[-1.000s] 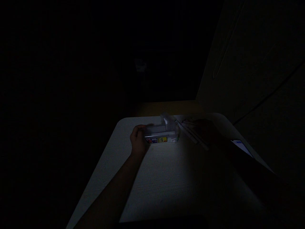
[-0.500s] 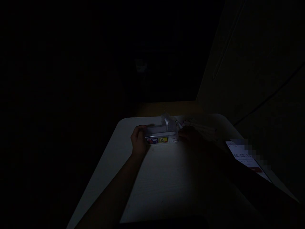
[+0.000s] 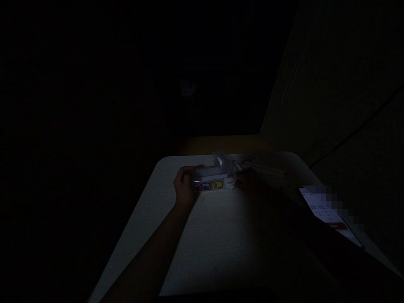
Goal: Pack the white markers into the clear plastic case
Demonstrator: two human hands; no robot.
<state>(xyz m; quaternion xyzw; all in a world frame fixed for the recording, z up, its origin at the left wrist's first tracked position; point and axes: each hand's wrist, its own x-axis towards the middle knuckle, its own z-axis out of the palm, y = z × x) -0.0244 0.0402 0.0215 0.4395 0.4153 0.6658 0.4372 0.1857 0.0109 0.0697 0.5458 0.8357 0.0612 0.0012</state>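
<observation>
A clear plastic box point(image 3: 206, 171) with a colourful printed label point(image 3: 208, 185) along its near side lies on the white table. My left hand point(image 3: 184, 185) is closed around its left end, with the fingertips over the top edge. A crumpled clear plastic piece point(image 3: 224, 163) stands up at the box's right end; whether it is a lid or a wrapper I cannot tell. My right hand point(image 3: 248, 179) is in deep shadow beside that end and seems to touch it. Its fingers are mostly hidden by the dark.
Several slim, pale, pen-like items point(image 3: 268, 168) lie behind my right hand. A lit phone point(image 3: 328, 216) showing a timer rests at the table's right side. The white table point(image 3: 202, 252) has rounded far corners. A dark cable point(image 3: 356, 132) runs along the wall at right.
The box's upper front edge has tilted slightly and catches less light. Both hands stay at nearly the same spots.
</observation>
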